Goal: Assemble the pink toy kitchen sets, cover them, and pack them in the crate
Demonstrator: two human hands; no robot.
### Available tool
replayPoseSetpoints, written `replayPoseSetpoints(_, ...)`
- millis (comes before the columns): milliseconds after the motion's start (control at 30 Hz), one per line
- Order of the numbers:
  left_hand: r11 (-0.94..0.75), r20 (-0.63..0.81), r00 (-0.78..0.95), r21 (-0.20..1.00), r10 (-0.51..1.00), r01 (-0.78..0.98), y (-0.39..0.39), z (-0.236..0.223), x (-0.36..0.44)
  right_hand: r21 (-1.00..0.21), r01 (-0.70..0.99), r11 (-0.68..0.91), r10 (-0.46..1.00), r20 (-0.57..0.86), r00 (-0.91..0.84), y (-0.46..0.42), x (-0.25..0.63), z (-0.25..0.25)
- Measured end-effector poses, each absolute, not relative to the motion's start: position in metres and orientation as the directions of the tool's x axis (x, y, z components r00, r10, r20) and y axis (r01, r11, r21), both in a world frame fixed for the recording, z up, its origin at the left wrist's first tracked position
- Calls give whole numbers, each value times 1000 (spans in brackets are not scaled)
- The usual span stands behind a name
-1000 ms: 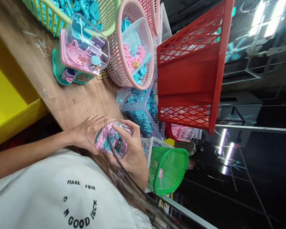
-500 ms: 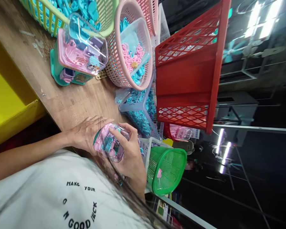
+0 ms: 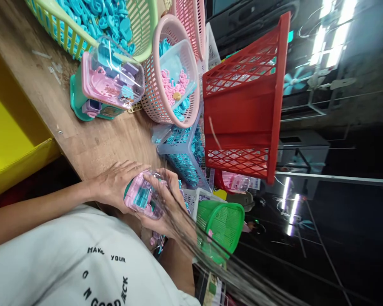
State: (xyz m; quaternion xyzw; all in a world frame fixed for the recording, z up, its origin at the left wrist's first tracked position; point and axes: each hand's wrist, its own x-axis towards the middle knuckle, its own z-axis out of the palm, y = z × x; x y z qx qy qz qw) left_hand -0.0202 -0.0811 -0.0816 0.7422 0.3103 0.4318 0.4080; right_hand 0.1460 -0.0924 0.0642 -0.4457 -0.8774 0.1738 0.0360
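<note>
- Dark hair strands (image 3: 242, 272), blurred, nearest; crossing the right hand (image 3: 170, 212).
- White T-shirt (image 3: 35, 263), black lettering.
- Left hand (image 3: 115, 185), bare: curled about the teal-edged base end of the held piece.
- Right hand, bare: wrapped round the clear-cover end, thumb laid along it.
- Pink-and-teal domed toy (image 3: 142, 197), plastic, held between both palms near the table edge. Judged light, hollow and stiff; cover probably slick, liable to scratch or crack under a hard squeeze. Best taken by base and pink rim, pressing the cover only lightly.
- Wood-grain tabletop (image 3: 108, 144), beyond the left wrist.
- Second domed toy (image 3: 108, 87), standing on its teal base, purple drawer in front.
- Light green basket (image 3: 150, 29), filled with blue parts, beside that toy.
- Round pink basket (image 3: 151, 102), containing a clear tub (image 3: 178, 55) of small pink parts.
- Bright green basket (image 3: 204, 211), mesh-walled.
- Red crate (image 3: 242, 110), lattice panels.
- Blue fan (image 3: 294, 81) and tube lights (image 3: 341, 29), farthest.
</note>
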Motion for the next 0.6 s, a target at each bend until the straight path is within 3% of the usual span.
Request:
replayPoseSetpoints(267,-491,410,434,866,802,89,-77,-83,-20,-364,762,535,804,-56,-592,-94,149,56)
replayPoseSetpoints(600,-521,386,525,843,759,134,-63,-86,-34,-424,799,426,905,186,-384,-113,162,1)
